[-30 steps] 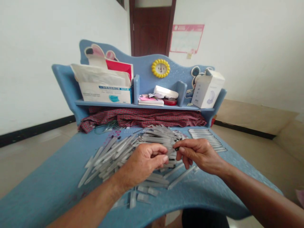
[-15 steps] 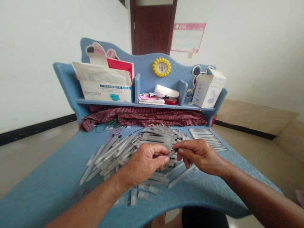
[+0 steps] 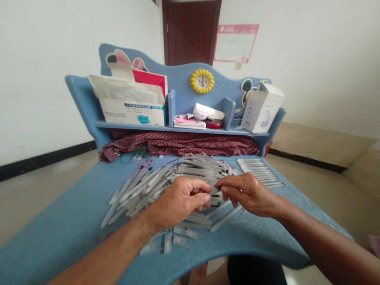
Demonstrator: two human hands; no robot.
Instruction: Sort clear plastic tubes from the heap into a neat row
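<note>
My left hand [image 3: 179, 202] is closed around a translucent pen barrel [image 3: 214, 191], whose end sticks out past the thumb and forefinger. At that end, the fingertips of my right hand [image 3: 251, 194] pinch a small dark piece, mostly hidden by the fingers. Both hands hover over a large pile of frosted pen barrels [image 3: 148, 186], with some dark small parts among them. Several short clear pen caps [image 3: 180, 241] lie loose on the near side of the pile.
A row of slim pens [image 3: 261, 173] lies at the right on the blue desk [image 3: 80, 202]. Behind the pile is a bunched checked cloth [image 3: 184, 144]. The shelf above holds a mask box [image 3: 133, 113], papers [image 3: 190, 124], a white box [image 3: 263, 109] and a yellow flower-shaped clock [image 3: 202, 81].
The dark piece in my right fingertips has moved closer to the barrel's end and shows less. My left hand has hardly moved. The view has shifted slightly.
</note>
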